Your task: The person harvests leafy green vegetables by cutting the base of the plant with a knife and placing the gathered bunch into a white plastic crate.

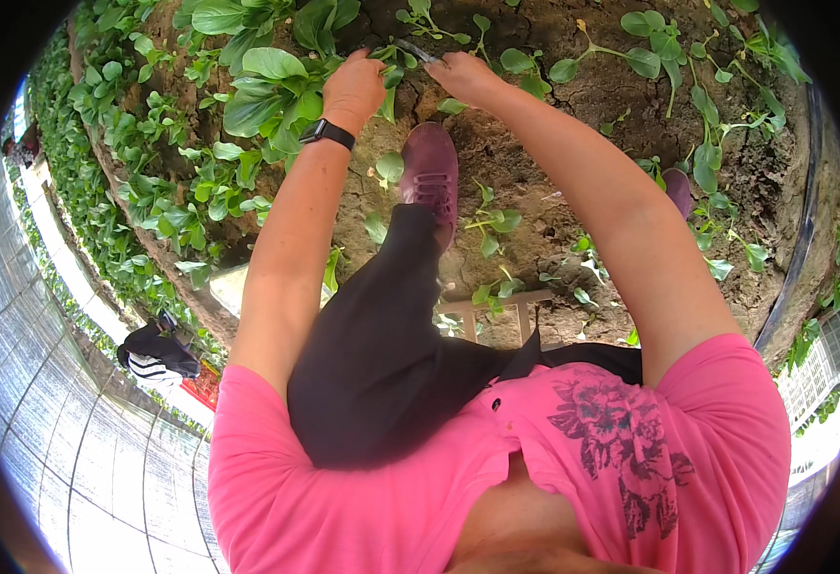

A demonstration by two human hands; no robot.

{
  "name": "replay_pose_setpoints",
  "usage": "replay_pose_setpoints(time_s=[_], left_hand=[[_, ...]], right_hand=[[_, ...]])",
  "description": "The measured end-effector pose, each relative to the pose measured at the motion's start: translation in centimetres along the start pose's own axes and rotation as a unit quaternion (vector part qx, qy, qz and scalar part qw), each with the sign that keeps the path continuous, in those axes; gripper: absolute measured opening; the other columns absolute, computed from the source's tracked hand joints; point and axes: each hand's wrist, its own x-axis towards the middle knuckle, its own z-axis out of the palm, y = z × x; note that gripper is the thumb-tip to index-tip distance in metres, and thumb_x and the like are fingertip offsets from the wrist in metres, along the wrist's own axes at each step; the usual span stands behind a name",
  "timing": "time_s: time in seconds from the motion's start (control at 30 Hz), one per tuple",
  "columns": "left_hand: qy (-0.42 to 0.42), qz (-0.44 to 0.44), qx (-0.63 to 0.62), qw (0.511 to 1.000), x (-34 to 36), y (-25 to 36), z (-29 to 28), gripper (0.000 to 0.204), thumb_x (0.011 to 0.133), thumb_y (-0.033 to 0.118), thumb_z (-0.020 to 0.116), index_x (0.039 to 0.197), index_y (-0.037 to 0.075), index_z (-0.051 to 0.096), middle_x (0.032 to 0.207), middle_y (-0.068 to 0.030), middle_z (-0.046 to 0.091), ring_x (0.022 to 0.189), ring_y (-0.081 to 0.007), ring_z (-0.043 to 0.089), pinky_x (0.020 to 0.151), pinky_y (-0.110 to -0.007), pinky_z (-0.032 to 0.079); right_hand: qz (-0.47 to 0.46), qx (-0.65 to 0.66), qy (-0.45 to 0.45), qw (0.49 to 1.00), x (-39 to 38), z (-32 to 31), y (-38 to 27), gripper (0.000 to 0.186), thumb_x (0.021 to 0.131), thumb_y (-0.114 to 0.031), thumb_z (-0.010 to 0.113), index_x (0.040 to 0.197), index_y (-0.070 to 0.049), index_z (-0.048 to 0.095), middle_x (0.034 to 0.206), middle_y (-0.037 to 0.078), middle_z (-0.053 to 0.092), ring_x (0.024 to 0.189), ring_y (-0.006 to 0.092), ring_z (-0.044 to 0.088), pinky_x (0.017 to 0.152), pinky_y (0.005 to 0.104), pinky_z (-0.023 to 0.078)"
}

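cracked brown soil [516,182] bears leafy green plants [272,100], smaller sprigs [505,221], a purple shoe [428,158] and a curving black hose [808,201].

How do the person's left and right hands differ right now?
The left hand is at the large leafy plant, its grip unclear; the right hand holds a slim tool. The left hand has a dark watch at its wrist; the right hand has none. Both hands are ungloved and close together.
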Motion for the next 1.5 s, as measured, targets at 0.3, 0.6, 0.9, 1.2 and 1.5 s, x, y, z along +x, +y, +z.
replay_pose_setpoints(time_s=[0.3, 0.6, 0.9, 1.2, 1.5], left_hand=[[-0.01, -0.009, -0.015, 1.0, 0.0, -0.2, 0.4, 0.023, 0.087, 0.019, 0.054, 0.104, 0.015, 0.068, 0.129, 0.0016, 0.053, 0.102, -0.03, 0.059, 0.085, -0.041, 0.049], [-0.025, -0.028, -0.007, 0.999, -0.5, 0.0, 0.9, 0.024, 0.087, 0.018, 0.053, 0.105, 0.016, 0.068, 0.127, 0.0038, 0.055, 0.1, -0.0289, 0.06, 0.083, -0.04, 0.05], [0.0, -0.012, -0.029, 0.999, -0.9, -0.8, 1.3, 0.024, 0.084, 0.014, 0.052, 0.1, 0.017, 0.069, 0.128, 0.0035, 0.054, 0.101, -0.0275, 0.06, 0.083, -0.04, 0.05], [0.017, 0.007, -0.013, 1.0, -0.7, -1.9, 2.0, 0.023, 0.087, 0.017, 0.052, 0.102, 0.018, 0.069, 0.126, 0.0067, 0.055, 0.097, -0.0277, 0.061, 0.08, -0.039, 0.051], [0.042, 0.023, -0.041, 0.998, -1.6, -1.1, 1.5, 0.022, 0.086, 0.016, 0.054, 0.103, 0.016, 0.068, 0.125, 0.0053, 0.057, 0.096, -0.0253, 0.062, 0.08, -0.036, 0.051]], right_hand=[[0.041, 0.015, -0.027, 0.999, 0.0, 0.1, -0.8, 0.049, 0.087, -0.041, 0.05, 0.098, 0.004, 0.064, 0.091, 0.025, 0.064, 0.087, 0.039, 0.062, 0.078, 0.0446, 0.048], [-0.004, -0.037, -0.001, 0.999, -0.4, 0.0, -0.2, 0.049, 0.087, -0.042, 0.05, 0.092, 0.005, 0.065, 0.087, 0.025, 0.064, 0.085, 0.0405, 0.062, 0.077, 0.0457, 0.048], [-0.082, -0.097, -0.004, 0.992, 1.2, -1.4, 1.4, 0.052, 0.088, -0.045, 0.05, 0.09, 0.005, 0.064, 0.084, 0.022, 0.064, 0.079, 0.038, 0.062, 0.073, 0.0457, 0.048], [-0.074, -0.13, -0.059, 0.987, 1.8, -2.4, 0.8, 0.051, 0.089, -0.043, 0.049, 0.094, 0.005, 0.062, 0.085, 0.022, 0.064, 0.08, 0.0372, 0.062, 0.073, 0.0454, 0.047], [-0.028, -0.135, -0.04, 0.99, 1.4, 0.3, 0.6, 0.049, 0.089, -0.045, 0.051, 0.097, 0.001, 0.066, 0.091, 0.023, 0.065, 0.086, 0.0386, 0.063, 0.077, 0.0447, 0.049]])
